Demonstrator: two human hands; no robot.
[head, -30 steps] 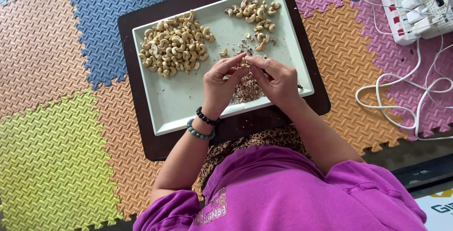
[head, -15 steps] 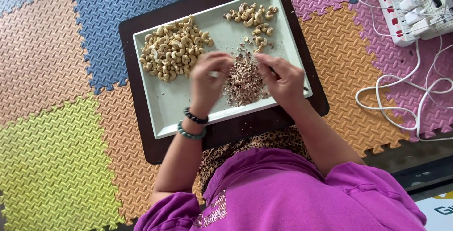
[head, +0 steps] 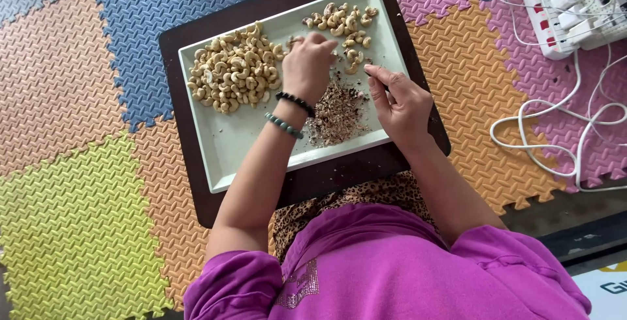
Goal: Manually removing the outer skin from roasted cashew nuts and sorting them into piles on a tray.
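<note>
— How are the fingers of the left hand point(head: 308, 64) seen?

— They are curled together, tips down, beside the small heap of cashews point(head: 341, 22) at the far right of the pale tray point(head: 241, 144); whether a nut is pinched cannot be told.

— And the right hand point(head: 403, 106)?

— Its fingers are loosely bent, the forefinger and thumb drawn near each other; nothing can be made out between them. The pile of brown skins point(head: 337, 112) lies just left of those fingertips. The large heap of cashews point(head: 234, 66) is found left of the left knuckles.
</note>
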